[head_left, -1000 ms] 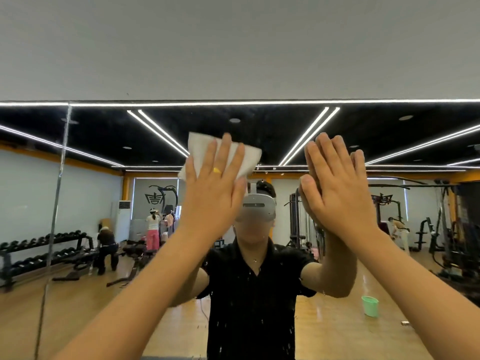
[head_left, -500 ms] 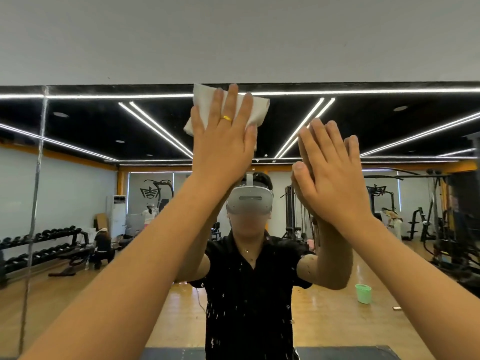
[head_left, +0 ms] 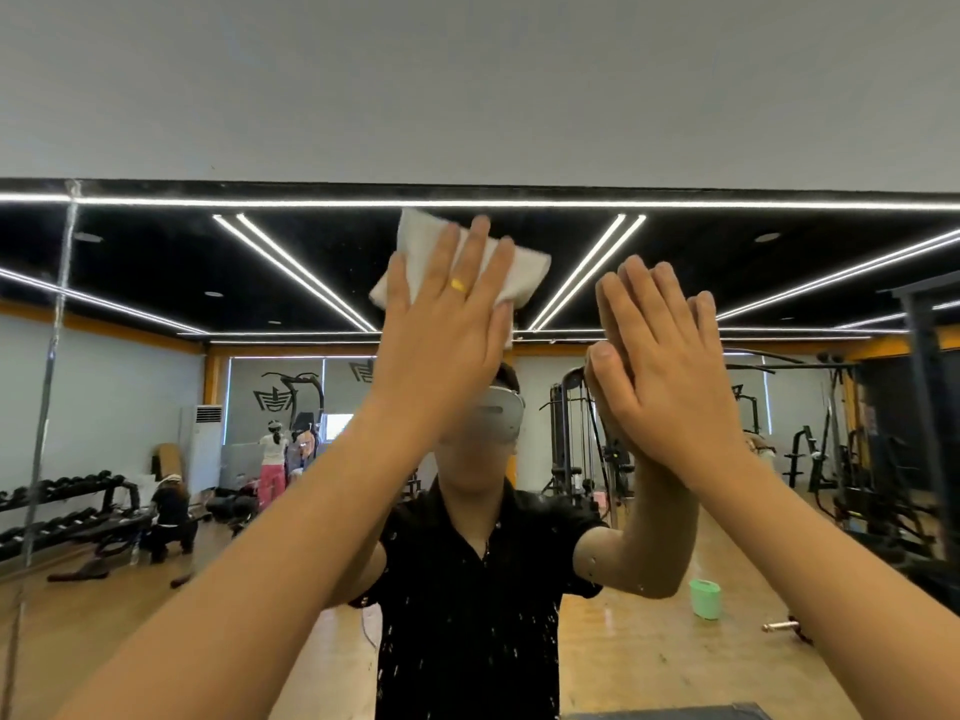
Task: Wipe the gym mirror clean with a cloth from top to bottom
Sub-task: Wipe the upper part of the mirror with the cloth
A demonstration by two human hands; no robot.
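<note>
**gymrat_22:** Two hands are showing in the head view, and both are going flat against the mirror (head_left: 779,283). The left hand (head_left: 441,324) is pressing a white cloth (head_left: 524,272) onto the glass. Its fingers are lying straight and a bit spread, not curling round the cloth, and one is wearing a gold ring (head_left: 459,285).

**mop_n_glow:** Where's the cloth sitting exactly?

**gymrat_22:** High up, just under the mirror's top edge, with its corners poking out above and right of the fingers. A grey wall (head_left: 467,85) is running above that.

**mop_n_glow:** And the right hand (head_left: 670,366)?

**gymrat_22:** It's holding nothing. The fingers are lying straight and close together, the palm is resting on the glass beside the left hand, and it's meeting its own reflection.

**mop_n_glow:** Anything else reflecting?

**gymrat_22:** A dumbbell rack (head_left: 62,506) is showing far left, and a green bucket (head_left: 705,598) is standing on the floor at lower right.
</note>
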